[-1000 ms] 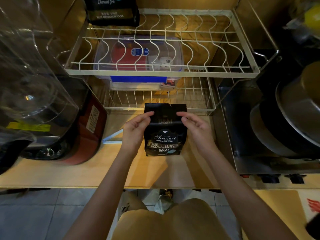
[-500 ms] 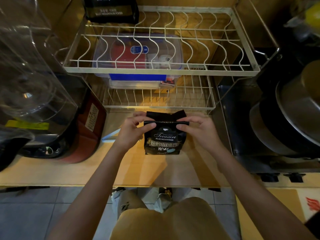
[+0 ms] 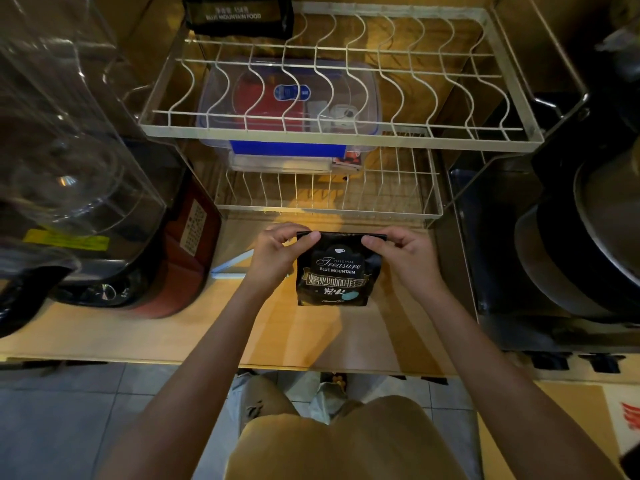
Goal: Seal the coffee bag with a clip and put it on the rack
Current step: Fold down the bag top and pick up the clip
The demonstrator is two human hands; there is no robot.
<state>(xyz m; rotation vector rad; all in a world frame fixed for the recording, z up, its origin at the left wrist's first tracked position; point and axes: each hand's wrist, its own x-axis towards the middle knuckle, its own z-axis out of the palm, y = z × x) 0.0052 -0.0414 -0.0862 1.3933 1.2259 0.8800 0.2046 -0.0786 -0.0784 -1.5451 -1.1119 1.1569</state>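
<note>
A black coffee bag [image 3: 334, 275] with white and gold print stands upright on the wooden counter [image 3: 138, 334], its top folded down flat. My left hand [image 3: 277, 258] pinches the folded top at its left corner and my right hand [image 3: 405, 258] pinches it at the right corner. A pale blue clip [image 3: 230, 266] lies on the counter just left of my left hand, partly hidden by it. The white wire rack [image 3: 339, 136] has two tiers and rises behind the bag.
A second black coffee bag [image 3: 239, 15] sits at the upper tier's back left. A clear lidded box [image 3: 287, 109] rests on the lower tier [image 3: 325, 211]. A red-and-black appliance [image 3: 166, 268] and clear plastic stand left; dark pans [image 3: 581, 251] and a stove stand right.
Both hands folded the bag's tall open top down toward me, so the bag now looks shorter with a flat folded edge. The hands stayed at the two top corners.
</note>
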